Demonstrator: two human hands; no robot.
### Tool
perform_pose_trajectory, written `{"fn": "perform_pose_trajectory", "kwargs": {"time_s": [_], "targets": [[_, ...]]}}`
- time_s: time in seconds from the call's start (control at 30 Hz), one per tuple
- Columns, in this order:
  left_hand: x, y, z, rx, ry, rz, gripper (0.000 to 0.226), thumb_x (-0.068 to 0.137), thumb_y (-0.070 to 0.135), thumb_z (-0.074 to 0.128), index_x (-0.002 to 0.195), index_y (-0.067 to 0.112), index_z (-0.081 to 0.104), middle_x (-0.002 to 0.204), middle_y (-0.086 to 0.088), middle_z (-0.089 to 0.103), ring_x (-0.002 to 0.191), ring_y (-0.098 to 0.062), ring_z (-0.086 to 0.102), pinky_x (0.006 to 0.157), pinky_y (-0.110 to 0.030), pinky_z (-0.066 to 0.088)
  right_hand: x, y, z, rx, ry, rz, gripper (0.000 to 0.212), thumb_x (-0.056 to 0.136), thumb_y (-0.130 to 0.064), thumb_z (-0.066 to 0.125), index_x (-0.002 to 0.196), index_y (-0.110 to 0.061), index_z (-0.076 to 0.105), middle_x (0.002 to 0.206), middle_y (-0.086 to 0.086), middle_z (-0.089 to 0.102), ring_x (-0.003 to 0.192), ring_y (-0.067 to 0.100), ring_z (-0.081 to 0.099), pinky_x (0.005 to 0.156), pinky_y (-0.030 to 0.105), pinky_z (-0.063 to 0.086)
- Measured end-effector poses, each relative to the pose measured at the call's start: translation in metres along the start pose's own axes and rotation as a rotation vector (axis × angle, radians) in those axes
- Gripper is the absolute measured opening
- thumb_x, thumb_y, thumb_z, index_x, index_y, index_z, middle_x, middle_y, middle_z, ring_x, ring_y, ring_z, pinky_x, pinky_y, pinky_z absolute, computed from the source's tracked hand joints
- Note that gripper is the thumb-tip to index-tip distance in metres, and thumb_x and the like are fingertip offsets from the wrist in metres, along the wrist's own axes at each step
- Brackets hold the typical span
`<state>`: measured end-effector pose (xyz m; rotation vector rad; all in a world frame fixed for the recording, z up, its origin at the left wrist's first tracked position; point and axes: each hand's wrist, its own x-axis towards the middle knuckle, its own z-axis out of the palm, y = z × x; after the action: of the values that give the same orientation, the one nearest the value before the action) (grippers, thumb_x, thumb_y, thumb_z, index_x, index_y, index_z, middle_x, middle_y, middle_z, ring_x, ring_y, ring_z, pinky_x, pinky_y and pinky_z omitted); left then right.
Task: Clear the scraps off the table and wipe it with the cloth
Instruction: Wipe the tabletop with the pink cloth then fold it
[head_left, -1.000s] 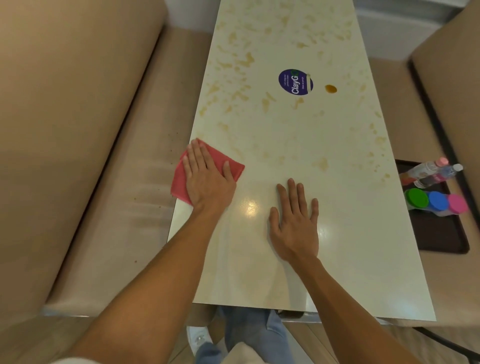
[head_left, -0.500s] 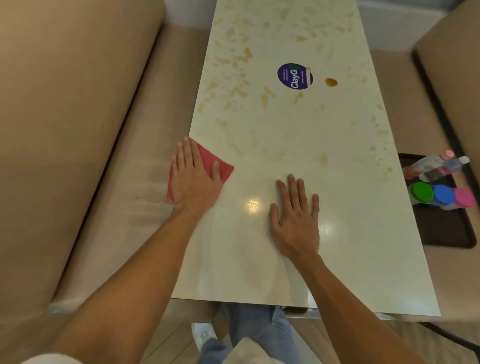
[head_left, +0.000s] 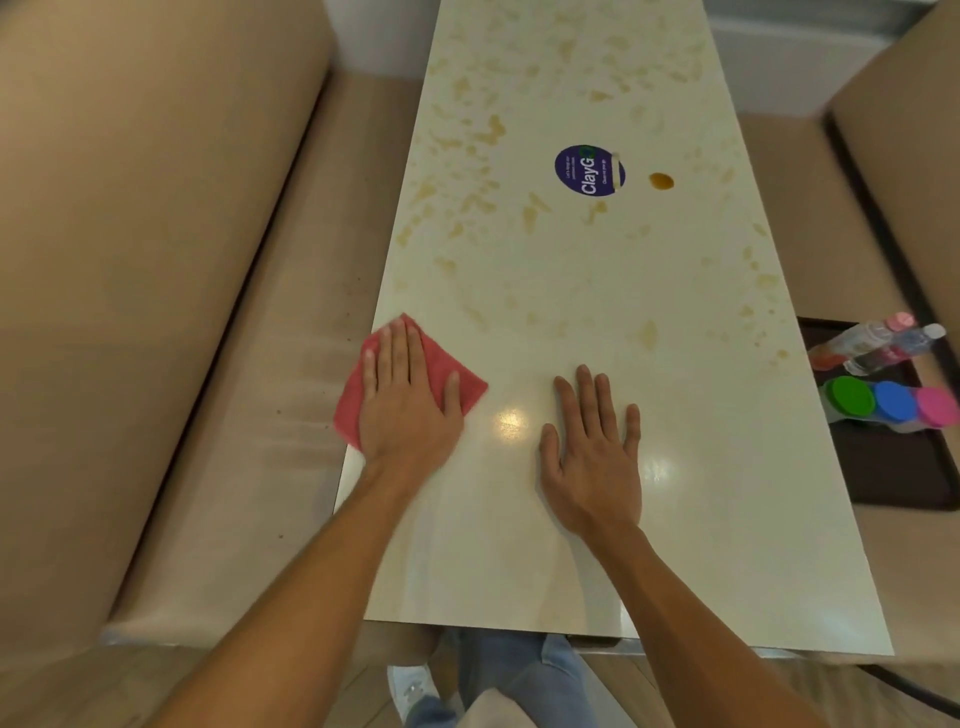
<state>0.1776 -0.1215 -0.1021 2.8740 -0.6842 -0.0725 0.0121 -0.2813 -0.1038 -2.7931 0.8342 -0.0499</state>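
Pinning pink cloth (head_left: 349, 408) under left hand (head_left: 408, 410), fingers (head_left: 400, 353) straight, together, at tabletop's (head_left: 571, 291) edge. Resting right hand (head_left: 592, 467) flat nearby, fingers (head_left: 584, 395) spread.

The left hand (head_left: 410, 405), pressing flat on the pink cloth (head_left: 349, 408), has slid sideways and come back. One second ago it lay at the left edge of the tabletop (head_left: 571, 291). Half a second ago it had gone further out over that edge, so more of the cloth hung past it. Now hand and cloth are again more on the surface, and a little nearer to the near end than before.
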Motion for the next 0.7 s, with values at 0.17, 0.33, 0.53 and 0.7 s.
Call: {"fn": "perform_pose_trajectory", "kwargs": {"time_s": [0.17,0.33,0.53,0.7], "targets": [[0.084,0.001,-0.002,-0.016,-0.053,-0.093,0.084,0.103,0.057,0.007,0.165,0.003,-0.004,0.175,-0.013,-0.005,0.162,-0.024,-0.008,0.131,-0.045,0.0,0.0,0.002,0.001,-0.025,-0.003,0.003,0.063,0.108,-0.045,0.023,0.167,-0.032,0.004,0.174,-0.009,-0.012,0.159,0.012,-0.016,0.129,0.054,0.002],[0.003,0.003,0.001,-0.003,0.017,-0.016,0.077,0.107,0.051,0.014,0.166,0.001,0.005,0.175,-0.015,0.001,0.163,-0.025,-0.003,0.132,-0.045,0.005,0.0,0.001,0.0,-0.016,-0.002,0.003,0.063,0.108,-0.044,0.026,0.167,-0.032,0.004,0.174,-0.009,-0.011,0.159,0.012,-0.016,0.129,0.055,0.003],[0.029,-0.017,-0.007,0.022,-0.033,0.14,0.081,0.106,0.056,0.017,0.166,0.003,0.004,0.176,-0.011,0.002,0.163,-0.02,-0.003,0.132,-0.043,0.002,0.001,0.0,-0.002,-0.013,-0.016,0.001,0.063,0.108,-0.044,0.025,0.167,-0.031,0.003,0.174,-0.008,-0.013,0.159,0.012,-0.016,0.129,0.055,0.002],[0.094,0.001,-0.006,0.03,-0.074,0.021,0.081,0.103,0.054,0.008,0.166,0.004,-0.001,0.175,-0.013,-0.004,0.162,-0.023,-0.008,0.131,-0.044,-0.003,0.0,0.001,-0.002,-0.018,-0.013,0.002,0.063,0.108,-0.044,0.024,0.167,-0.032,0.004,0.173,-0.009,-0.013,0.158,0.011,-0.018,0.129,0.054,0.001]]}}
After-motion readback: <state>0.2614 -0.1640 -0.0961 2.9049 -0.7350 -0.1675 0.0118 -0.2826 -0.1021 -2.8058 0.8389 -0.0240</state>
